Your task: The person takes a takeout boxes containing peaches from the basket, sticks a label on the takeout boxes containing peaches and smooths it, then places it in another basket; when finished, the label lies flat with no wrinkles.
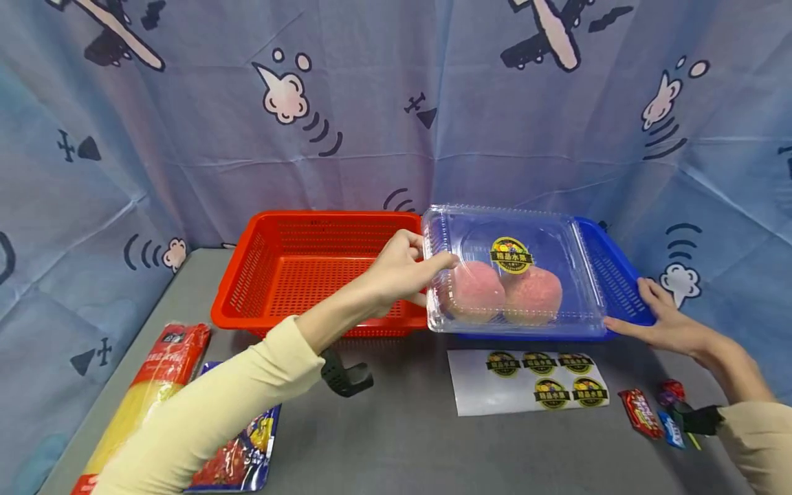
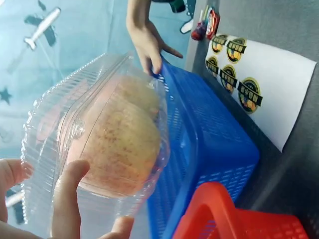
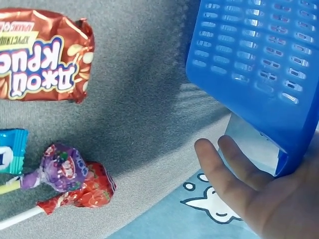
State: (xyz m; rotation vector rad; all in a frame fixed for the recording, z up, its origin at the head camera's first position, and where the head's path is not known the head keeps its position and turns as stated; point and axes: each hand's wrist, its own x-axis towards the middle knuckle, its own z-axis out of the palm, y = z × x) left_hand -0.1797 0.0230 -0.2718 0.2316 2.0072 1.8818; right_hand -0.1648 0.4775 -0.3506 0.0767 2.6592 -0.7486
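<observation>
My left hand (image 1: 402,271) grips the left side of a clear plastic clamshell box (image 1: 445,237). Two pink, yellow-speckled peaches (image 1: 476,289) lie inside, and a round black-and-gold sticker (image 1: 511,254) is on the lid. The box is tilted above the blue basket (image 1: 619,275), covering most of it in the head view. My right hand (image 1: 668,320) holds the blue basket's right rim, thumb on the inner side. In the right wrist view, the fingers (image 3: 224,179) of that hand extend outside the basket wall, partly apart from it.
A red basket (image 1: 247,275) stands left of the blue one. A sticker sheet (image 1: 495,392) lies in front. Wrapped candy (image 1: 640,412) and lollipops (image 3: 70,169) are at right. A yellow-and-red food packet (image 1: 148,385) and a blue-edged packet (image 1: 256,447) lie at left. A printed curtain (image 1: 371,103) hangs behind.
</observation>
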